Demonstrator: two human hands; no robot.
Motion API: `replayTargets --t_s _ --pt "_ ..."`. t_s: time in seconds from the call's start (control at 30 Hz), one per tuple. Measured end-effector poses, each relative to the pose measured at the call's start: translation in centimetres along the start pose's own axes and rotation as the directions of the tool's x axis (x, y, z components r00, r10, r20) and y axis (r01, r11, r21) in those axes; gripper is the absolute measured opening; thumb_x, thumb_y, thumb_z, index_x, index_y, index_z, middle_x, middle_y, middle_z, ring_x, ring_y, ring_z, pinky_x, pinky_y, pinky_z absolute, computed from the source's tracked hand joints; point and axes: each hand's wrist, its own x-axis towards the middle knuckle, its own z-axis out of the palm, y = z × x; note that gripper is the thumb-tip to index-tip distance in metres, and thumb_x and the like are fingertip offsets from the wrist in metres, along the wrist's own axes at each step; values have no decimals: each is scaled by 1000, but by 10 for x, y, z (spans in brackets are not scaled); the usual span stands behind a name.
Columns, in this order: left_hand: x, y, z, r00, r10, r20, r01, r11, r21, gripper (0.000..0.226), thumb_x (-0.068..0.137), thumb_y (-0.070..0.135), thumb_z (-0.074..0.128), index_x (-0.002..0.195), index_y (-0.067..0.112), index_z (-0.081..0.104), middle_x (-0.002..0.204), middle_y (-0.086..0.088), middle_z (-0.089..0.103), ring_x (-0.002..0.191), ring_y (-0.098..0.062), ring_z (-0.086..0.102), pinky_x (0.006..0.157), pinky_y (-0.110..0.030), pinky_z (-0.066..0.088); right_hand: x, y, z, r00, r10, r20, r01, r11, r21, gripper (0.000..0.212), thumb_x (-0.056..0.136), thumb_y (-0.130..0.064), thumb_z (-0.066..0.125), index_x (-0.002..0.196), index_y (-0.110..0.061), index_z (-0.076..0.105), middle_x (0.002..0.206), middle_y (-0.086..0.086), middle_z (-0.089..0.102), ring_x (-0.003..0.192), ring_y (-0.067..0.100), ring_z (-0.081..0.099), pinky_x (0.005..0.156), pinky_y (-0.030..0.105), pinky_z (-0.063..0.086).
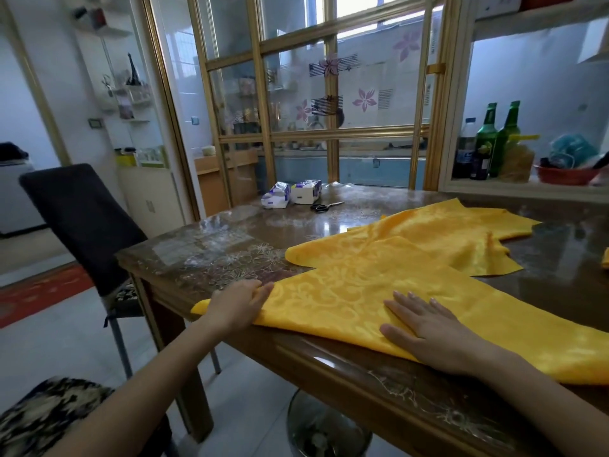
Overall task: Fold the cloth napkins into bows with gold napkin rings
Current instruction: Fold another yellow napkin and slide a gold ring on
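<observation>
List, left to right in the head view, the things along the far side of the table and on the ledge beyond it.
soft tissue pack → boxed tissue pack → scissors → dark soft-drink bottle → left green bottle → right green bottle → red basket

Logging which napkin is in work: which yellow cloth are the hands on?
The nearest yellow cloth, along the table edge: the right hand lies flat on it, the left hand touches its left end. The other cloths lie farther back, untouched.
</observation>
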Motion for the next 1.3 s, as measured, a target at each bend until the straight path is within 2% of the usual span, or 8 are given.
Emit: replayTargets --t_s 0.13,0.3,0.4,0.5,0.87,1.07,1.17,1.3 --pt "2 10 -11 999 -48 -20 50 992 114 59 96 57 18 128 20 52 130 -2 53 123 -20 46 105 -50 25 6 -2 -3 1000 27 -7 -27 999 -36 139 29 -95 -21 150 -32 5 158 -9 -6 145 9 -8 117 33 -6" --pt "-24 73 12 982 187 -37 -182 977 116 64 95 57 15 147 22 25 158 -1 12 146 -14 2 114 -49 -7 9 -15 -10 994 77 -72 -87 986 -144 73 90 -66 19 149 -22 20 158 -1 12 145 15 11 118 37 10" --pt "-33 106 32 955 280 99 -288 955 76 69 92 60 12 150 22 14 159 -1 1 145 -14 -9 113 -45 -15 20 -22 -3 986 110 -127 -138 961 -241 76 91 -65 17 146 -12 24 156 9 19 145 22 15 117 39 12" --pt "-29 102 42 950 265 164 -286 950 122 65 96 57 12 151 25 3 158 0 -8 145 -16 -13 112 -44 -17 25 -21 7 982 151 -110 -166 976 -141 80 91 -65 15 150 -12 9 159 10 1 147 21 0 118 38 2" --pt "-11 -19 23 997 -38 70 30 993 114 59 99 48 10 151 22 -1 158 1 -9 145 -14 -8 117 -39 -6 25 -16 10 989 125 -78 -131 989 -71 82 89 -66 12 152 -16 -1 158 6 -11 146 18 -11 117 35 -8" --pt "-6 -36 -3 939 -329 -103 345 904 253 62 101 42 16 150 9 -3 158 -10 -10 145 -24 -12 116 -51 -8 20 -21 10 985 129 -118 -138 988 -72 82 88 -68 14 151 -17 8 159 5 1 146 18 -1 118 38 -2" --pt "-14 29 -9 958 -41 -285 119 958 261 59 101 34 28 150 11 5 159 -9 1 146 -23 -3 116 -46 -5 13 -32 8 958 60 -279 -115 976 -183 64 95 -59 21 143 -17 30 152 7 29 141 21 23 116 43 12" --pt "-21 132 21 931 344 -121 -339 939 59 48 102 30 29 148 18 22 158 -1 11 146 -15 3 116 -37 1 -2 -33 0 910 0 -416 -52 992 -112 42 100 -42 29 130 -19 46 136 0 49 126 17 44 103 31 31"
